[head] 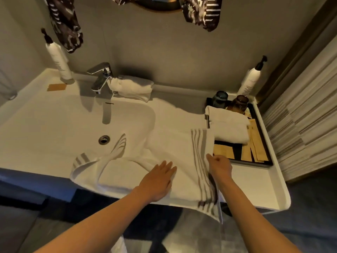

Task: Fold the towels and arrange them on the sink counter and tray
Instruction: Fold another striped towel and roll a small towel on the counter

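White terry striped towel (pixel 171 148) lying rumpled across sink counter (pixel 255 181), beside black tray (pixel 262 143); left hand (pixel 158 181) pressing flat, fingers spread; right hand (pixel 219 167) pinching grey-striped edge

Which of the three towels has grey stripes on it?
The big striped towel spread over the counter edge under both hands. The towel by the faucet and the folded one on the tray are plain white.
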